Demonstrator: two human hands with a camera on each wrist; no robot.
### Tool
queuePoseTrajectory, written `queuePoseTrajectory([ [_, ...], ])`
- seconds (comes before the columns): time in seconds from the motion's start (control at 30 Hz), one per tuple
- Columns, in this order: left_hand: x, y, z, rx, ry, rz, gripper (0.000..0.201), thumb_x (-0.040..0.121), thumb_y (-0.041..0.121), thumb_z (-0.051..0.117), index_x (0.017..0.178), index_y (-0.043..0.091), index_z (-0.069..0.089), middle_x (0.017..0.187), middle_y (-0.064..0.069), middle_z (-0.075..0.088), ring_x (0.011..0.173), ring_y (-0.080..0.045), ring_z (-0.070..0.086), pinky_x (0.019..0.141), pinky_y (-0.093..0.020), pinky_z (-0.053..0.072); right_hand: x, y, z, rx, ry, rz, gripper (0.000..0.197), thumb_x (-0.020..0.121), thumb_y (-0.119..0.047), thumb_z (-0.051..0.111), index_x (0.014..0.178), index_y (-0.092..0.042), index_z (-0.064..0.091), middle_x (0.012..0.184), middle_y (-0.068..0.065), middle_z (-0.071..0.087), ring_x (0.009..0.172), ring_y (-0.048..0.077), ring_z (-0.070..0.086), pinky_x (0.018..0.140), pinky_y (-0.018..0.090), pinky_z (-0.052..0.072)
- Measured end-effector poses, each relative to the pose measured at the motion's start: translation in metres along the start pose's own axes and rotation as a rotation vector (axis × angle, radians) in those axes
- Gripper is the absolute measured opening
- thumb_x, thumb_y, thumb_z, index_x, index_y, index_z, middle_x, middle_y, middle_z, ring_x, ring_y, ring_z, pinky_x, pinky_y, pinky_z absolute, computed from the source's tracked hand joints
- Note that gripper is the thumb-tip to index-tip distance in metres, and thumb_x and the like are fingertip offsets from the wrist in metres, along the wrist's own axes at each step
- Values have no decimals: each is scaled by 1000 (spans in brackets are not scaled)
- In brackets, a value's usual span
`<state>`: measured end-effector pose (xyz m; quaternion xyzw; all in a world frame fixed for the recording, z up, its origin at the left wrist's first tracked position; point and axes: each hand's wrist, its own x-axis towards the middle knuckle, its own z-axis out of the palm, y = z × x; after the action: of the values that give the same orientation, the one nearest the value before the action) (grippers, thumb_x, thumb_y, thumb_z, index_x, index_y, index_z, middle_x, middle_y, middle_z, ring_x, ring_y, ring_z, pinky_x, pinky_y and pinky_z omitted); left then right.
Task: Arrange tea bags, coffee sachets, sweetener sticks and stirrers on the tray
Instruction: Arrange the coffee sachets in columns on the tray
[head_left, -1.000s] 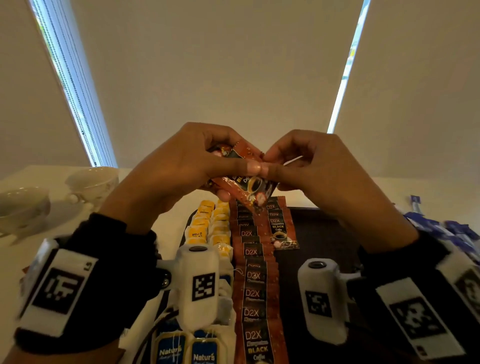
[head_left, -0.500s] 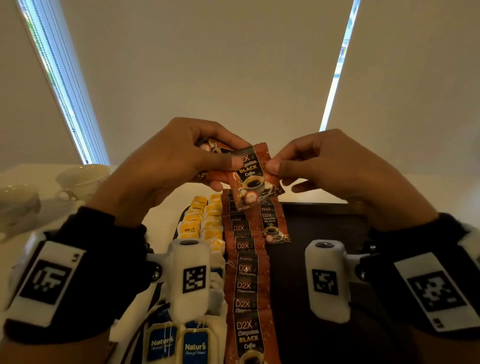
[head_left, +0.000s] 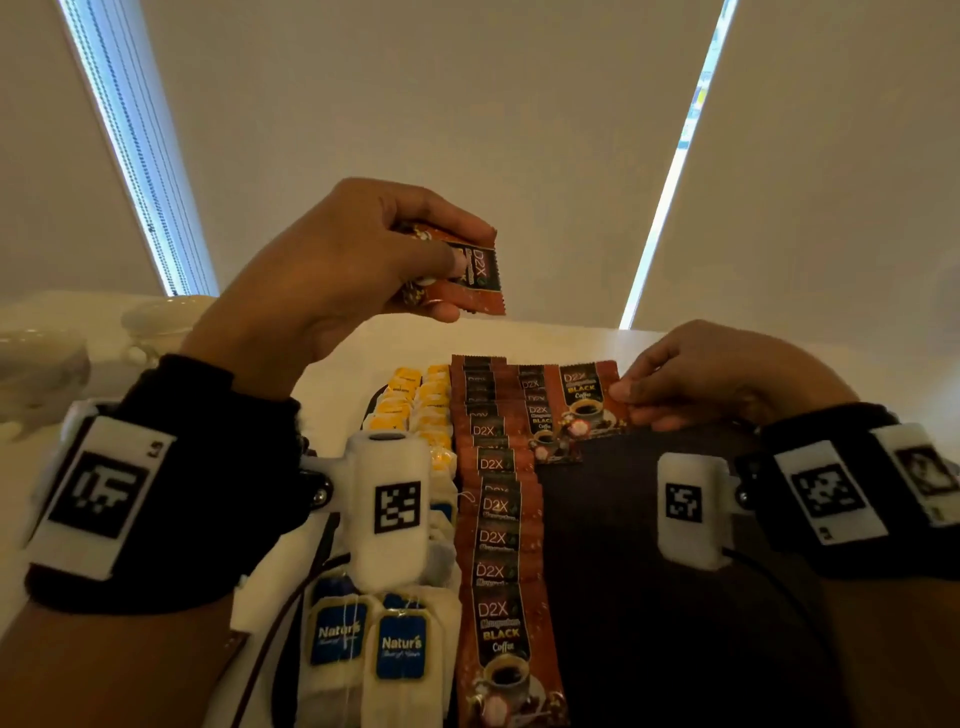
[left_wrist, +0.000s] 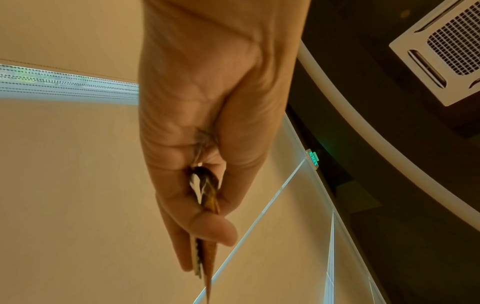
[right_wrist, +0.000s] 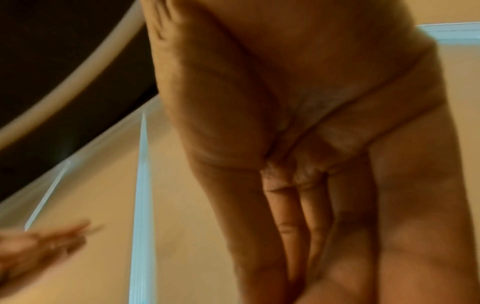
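Note:
My left hand (head_left: 452, 286) is raised above the table and pinches a small stack of red-brown coffee sachets (head_left: 480, 280). The left wrist view shows those sachets (left_wrist: 206, 195) edge-on between thumb and fingers (left_wrist: 215, 230). My right hand (head_left: 628, 402) is low at the far end of the dark tray (head_left: 649, 519). It pinches the right edge of one coffee sachet (head_left: 587, 400) lying beside two overlapping columns of sachets (head_left: 498, 519). Yellow-tagged tea bags (head_left: 415, 405) and blue-labelled tea bags (head_left: 363, 639) fill the tray's left side. The right wrist view is blurred.
Two white cups (head_left: 156, 322) stand on the white table (head_left: 353, 353) at the far left. The right half of the tray is bare dark surface. Closed blinds with two bright gaps fill the background.
The hands have parted. My right hand drew one sachet off the stack and lowered it onto the tray beside the columns. My left hand stayed raised with the other sachets.

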<state>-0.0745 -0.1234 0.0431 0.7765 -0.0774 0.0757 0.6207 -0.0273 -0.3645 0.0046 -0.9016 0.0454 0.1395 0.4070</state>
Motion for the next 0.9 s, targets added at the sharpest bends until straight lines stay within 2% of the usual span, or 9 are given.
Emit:
queuePoseTrajectory([
  [0.07,-1,1,1,5,-9,0,24,86,-2,58,97,16,69,104,-3,65,73,-8,71,53,-14,52,9,8,9,-95,-70,87,6,80,-13,70,79,-7,69,60,1,69,57,8,63,58,23,53],
  [0.17,-1,2,6,11,-24,-1,24,85,-2,59,95,17,70,107,-4,65,77,-12,71,54,-14,52,17,16,19,-142,-181,216,8,85,-12,65,80,-6,67,61,3,64,54,9,57,53,20,47],
  [0.27,-1,3,9,12,-41,0,24,85,-1,59,94,18,70,107,-3,65,77,-10,71,53,-14,52,25,15,21,-143,-223,276,9,89,-13,61,84,-7,66,58,1,63,51,8,53,53,18,41],
  [0.37,-1,2,12,22,-63,2,24,85,-2,59,95,16,70,106,-5,66,76,-12,71,52,-14,52,35,10,25,-190,-250,326,9,89,-13,61,84,-7,64,59,1,65,59,8,53,57,17,43],
  [0.5,-2,2,15,32,-89,9,24,84,-3,59,96,15,70,105,-6,66,73,-12,71,52,-14,52,48,8,30,-229,-258,339,7,87,-11,63,82,-6,64,62,4,70,68,12,62,67,22,50],
  [0.67,0,2,15,37,-87,2,24,84,-2,59,97,16,70,104,-5,65,71,-9,71,51,-14,52,60,5,30,-235,-291,350,8,88,-10,63,81,-6,65,66,6,71,63,12,64,62,22,53],
  [0.77,0,2,14,42,-91,5,24,84,-2,60,98,15,70,104,-4,65,72,-10,71,52,-15,52,66,5,31,-222,-276,318,6,85,-9,65,83,-4,64,69,7,72,57,12,68,57,22,55],
  [0.9,1,1,12,54,-94,7,24,84,-1,60,98,16,69,101,-3,65,71,-9,71,52,-15,53,66,2,33,-204,-271,289,6,86,-9,65,86,-4,63,68,7,72,56,12,67,55,21,54],
])
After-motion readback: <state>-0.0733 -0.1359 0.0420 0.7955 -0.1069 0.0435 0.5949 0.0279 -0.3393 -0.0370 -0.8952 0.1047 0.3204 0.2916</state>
